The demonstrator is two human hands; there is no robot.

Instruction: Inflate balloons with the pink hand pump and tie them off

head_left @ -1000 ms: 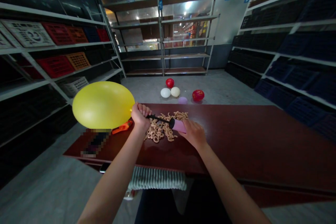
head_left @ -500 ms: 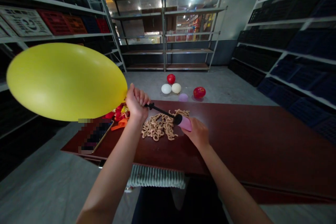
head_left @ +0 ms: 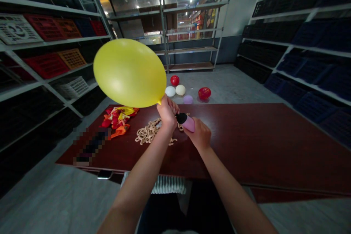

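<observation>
A big inflated yellow balloon [head_left: 128, 73] is up at the left, its neck pinched in my closed left hand [head_left: 167, 111]. My right hand [head_left: 197, 135] is wrapped round a pink hand balloon pump [head_left: 189, 123] with a black end. That black end sits right against my left hand, so the pump's nozzle and rod are hidden. Under my hands, a pile of beige curled strips [head_left: 148, 131] lies on the dark red table [head_left: 246, 139]. To its left are several limp balloons [head_left: 116, 116] in red, yellow and orange.
A pixelated phone-like object [head_left: 93, 146] lies at the table's left end. Beyond the table, red balloons [head_left: 204, 93], pale ones [head_left: 180, 90] and a lilac one [head_left: 188, 99] rest on the floor. Shelves with crates [head_left: 45, 27] stand left and right.
My left hand has come right, up against the pump, and the black rod that showed between my hands is now out of sight. The yellow balloon has swung right with that hand.
</observation>
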